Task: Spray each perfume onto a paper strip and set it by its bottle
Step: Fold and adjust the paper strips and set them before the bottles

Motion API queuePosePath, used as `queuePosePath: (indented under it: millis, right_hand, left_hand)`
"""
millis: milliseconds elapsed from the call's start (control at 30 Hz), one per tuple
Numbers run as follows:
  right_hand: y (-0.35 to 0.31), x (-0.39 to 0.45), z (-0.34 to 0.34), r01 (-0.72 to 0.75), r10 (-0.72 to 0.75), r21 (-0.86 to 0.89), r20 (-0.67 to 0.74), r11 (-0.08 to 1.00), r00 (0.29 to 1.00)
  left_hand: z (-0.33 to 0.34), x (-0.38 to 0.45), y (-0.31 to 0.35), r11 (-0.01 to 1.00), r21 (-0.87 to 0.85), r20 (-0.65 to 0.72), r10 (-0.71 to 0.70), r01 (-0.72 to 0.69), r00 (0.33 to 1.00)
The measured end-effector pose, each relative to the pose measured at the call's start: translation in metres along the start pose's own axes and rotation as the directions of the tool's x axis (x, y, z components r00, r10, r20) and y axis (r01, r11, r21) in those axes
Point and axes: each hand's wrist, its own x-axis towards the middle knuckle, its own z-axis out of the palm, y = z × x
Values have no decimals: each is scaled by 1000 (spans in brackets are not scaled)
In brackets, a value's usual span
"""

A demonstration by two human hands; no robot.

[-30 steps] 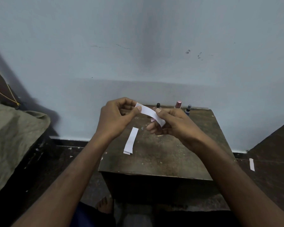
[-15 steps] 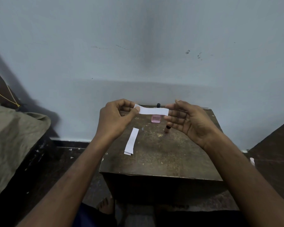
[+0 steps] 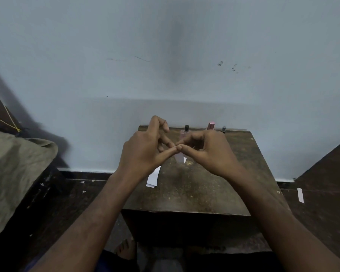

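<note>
The pale blue wall (image 3: pixel 165 46) fills most of the view, with a grey-green cloth (image 3: pixel 14 169) heaped at the left. Against the wall stands a worn brown tabletop (image 3: pixel 194 193). Above it the left hand (image 3: pixel 143 148) and right hand (image 3: pixel 208 152) meet thumb tip to thumb tip, fingers curled. A white corner of a paper strip (image 3: pixel 184 159) shows just under the thumbs, so both seem to pinch it, though most is hidden. Spare strips (image 3: pixel 153 177) lie below the left hand. At the back stand a pink perfume bottle (image 3: pixel 184 135), a pink-capped bottle (image 3: pixel 211 125) and a dark-capped bottle (image 3: pixel 223 129). Another strip (image 3: pixel 300 195) lies on the floor.
</note>
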Motion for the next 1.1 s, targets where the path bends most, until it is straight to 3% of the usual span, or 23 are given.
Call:
queuePosePath:
  millis: [333,567,833,967,1000,1033,1067,1100]
  right_hand:
    - [3,1,-9,-105,128,271,-70,957,989]
    - [0,-2,-14,-27,31,95,-38,995,999]
    - [-9,-6,-31,-100,101,20,-139,995,985]
    - [-55,-8,-57,-32,7,-167,-143,985,990]
    - [-74,-10,-67,16,-27,-105,-112,994,993]
    - [-93,-11,-76,65,-56,100,-84,993,995]
    - [-111,-14,-85,116,-87,402,-90,908,992]
    - [-125,-16,-92,153,-94,689,-123,708,988]
  left_hand:
    - [4,1,-1,957,-289,-2,-38,36,999]
    - [6,1,-3,968,-252,30,2,6,1000]
    - [10,7,-10,936,-328,164,-77,128,983]
    - [17,14,-10,906,-362,208,-150,219,966]
    - [19,14,-9,896,-375,207,-167,236,964]
    - [21,14,-9,891,-381,194,-183,246,964]
    - [22,13,-10,894,-376,175,-191,245,966]
    - [22,12,-10,909,-344,153,-193,236,969]
